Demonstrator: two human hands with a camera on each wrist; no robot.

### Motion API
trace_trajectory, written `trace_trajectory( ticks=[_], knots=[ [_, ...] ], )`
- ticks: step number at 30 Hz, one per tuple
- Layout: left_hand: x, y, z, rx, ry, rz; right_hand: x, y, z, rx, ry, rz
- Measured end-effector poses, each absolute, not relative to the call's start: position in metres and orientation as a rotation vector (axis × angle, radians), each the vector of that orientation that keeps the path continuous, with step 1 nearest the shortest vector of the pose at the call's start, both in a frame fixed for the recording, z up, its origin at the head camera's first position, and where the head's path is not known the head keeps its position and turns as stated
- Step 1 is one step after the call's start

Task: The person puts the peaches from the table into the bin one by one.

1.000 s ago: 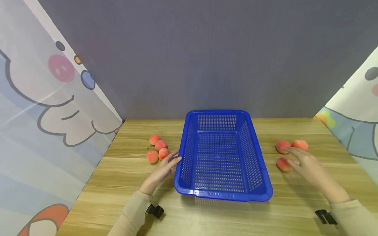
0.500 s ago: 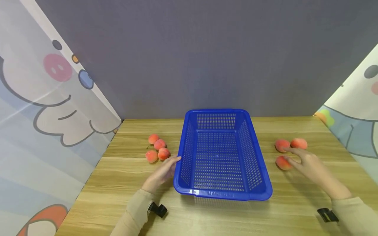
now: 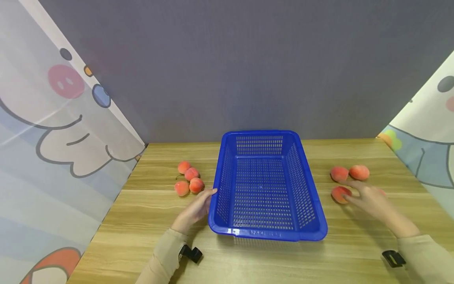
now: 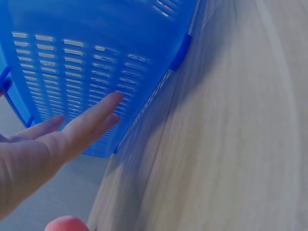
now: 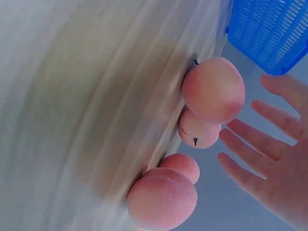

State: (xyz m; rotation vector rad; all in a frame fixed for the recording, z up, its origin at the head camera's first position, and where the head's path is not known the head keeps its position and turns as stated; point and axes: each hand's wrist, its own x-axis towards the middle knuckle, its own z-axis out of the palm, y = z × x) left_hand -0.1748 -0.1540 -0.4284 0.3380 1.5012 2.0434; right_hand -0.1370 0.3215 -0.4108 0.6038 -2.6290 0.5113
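Observation:
A blue plastic basket (image 3: 262,235) with slotted walls stands in the middle of the table. My left hand (image 3: 193,211) is at its left side, thumb on the rim; in the left wrist view its fingers (image 4: 91,118) extend straight along the slotted outer wall. Over the peaches on the right hovers my right hand (image 3: 370,201), thumb and forefinger near the closest peach (image 3: 341,194). Two more, a left peach (image 3: 339,173) and a right peach (image 3: 360,172), lie behind. Another peach (image 3: 382,192) is mostly hidden by the hand. Spread fingers (image 5: 255,137) hold nothing in the right wrist view.
Several peaches (image 3: 189,177) lie grouped left of the basket. The wooden table (image 3: 269,264) meets a grey panel (image 3: 262,67) at its back. Curtains with cartoon prints, a left curtain (image 3: 56,189) and a right curtain (image 3: 434,157), flank it.
The left fingers, earlier visible beside the basket, are now mostly tucked below its rim. The right hand has shifted slightly, and part of another peach now shows behind it. The basket stays put.

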Motion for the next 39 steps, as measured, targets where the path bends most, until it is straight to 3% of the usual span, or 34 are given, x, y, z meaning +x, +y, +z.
trace_trajectory(
  ticks=[39],
  knots=[
    [-0.172,-0.153,-0.428,0.360,1.499,2.057,-0.153,0.314,-0.433,0.740,-2.569,0.458]
  ],
)
